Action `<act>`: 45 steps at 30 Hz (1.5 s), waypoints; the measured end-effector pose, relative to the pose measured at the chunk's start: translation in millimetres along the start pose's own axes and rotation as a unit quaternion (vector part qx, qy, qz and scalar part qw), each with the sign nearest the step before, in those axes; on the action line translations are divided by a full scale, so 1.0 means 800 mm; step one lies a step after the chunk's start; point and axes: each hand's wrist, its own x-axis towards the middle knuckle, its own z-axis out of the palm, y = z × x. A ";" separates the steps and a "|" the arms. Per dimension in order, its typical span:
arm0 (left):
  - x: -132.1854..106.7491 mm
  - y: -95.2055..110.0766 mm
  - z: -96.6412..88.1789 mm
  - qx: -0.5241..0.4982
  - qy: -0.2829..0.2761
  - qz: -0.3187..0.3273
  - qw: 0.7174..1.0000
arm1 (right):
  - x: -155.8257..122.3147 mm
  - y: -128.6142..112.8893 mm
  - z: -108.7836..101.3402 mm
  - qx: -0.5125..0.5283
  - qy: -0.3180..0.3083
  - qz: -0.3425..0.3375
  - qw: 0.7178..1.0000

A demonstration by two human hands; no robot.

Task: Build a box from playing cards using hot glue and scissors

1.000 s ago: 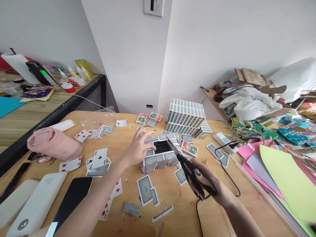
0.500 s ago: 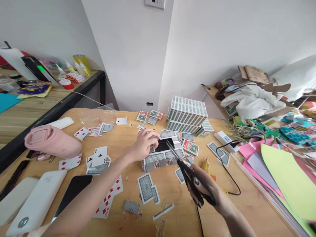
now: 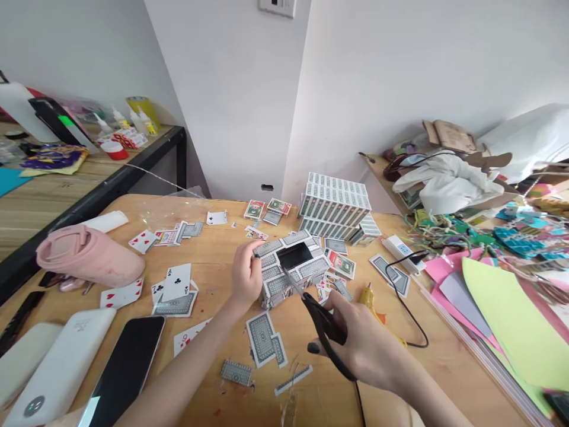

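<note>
A box covered with grey-backed playing cards (image 3: 276,284) stands in the middle of the table, with a dark rectangular opening in its top. My left hand (image 3: 247,274) grips the box at its left end, fingers bent over the edge. My right hand (image 3: 355,338) holds black-handled scissors (image 3: 320,314), their blades pointing up and left to the near rim of the opening. Whether the blade tips touch the card there I cannot tell. Cut card pieces (image 3: 279,350) and a narrow card strip (image 3: 293,381) lie in front of the box.
Stacked card packs (image 3: 333,198) stand behind the box. To the right are a yellow glue gun (image 3: 367,295), a power strip (image 3: 403,254) and coloured paper (image 3: 502,326). A pink rolled case (image 3: 89,255), a phone (image 3: 128,362) and a white power bank (image 3: 66,367) lie left.
My left hand has moved from above the opening to the box's left end. The box now sits turned and tilted. The scissors have swung left and lower, to the opening's near rim.
</note>
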 end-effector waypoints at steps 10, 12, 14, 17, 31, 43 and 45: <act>-0.020 -0.012 0.025 -0.154 0.091 -0.158 0.971 | 0.005 -0.024 -0.021 -0.180 -0.016 -0.026 0.983; -0.020 -0.014 0.024 -0.143 0.083 -0.160 0.973 | 0.008 -0.029 -0.033 -0.232 -0.030 -0.039 0.972; -0.019 -0.015 0.022 -0.136 0.078 -0.161 0.974 | 0.013 -0.034 -0.045 -0.280 -0.042 -0.055 0.957; -0.019 -0.016 0.020 -0.132 0.075 -0.158 0.976 | 0.024 -0.040 -0.063 -0.324 -0.065 -0.074 0.941; -0.022 -0.019 0.025 -0.139 0.095 -0.135 0.976 | 0.053 -0.023 -0.093 -0.167 -0.175 -0.077 0.967; -0.023 -0.021 0.025 -0.147 0.099 -0.133 0.975 | 0.041 -0.030 -0.083 -0.356 -0.108 -0.132 0.919; -0.024 -0.021 0.025 -0.135 0.094 -0.136 0.977 | 0.041 -0.030 -0.085 -0.370 -0.105 -0.136 0.913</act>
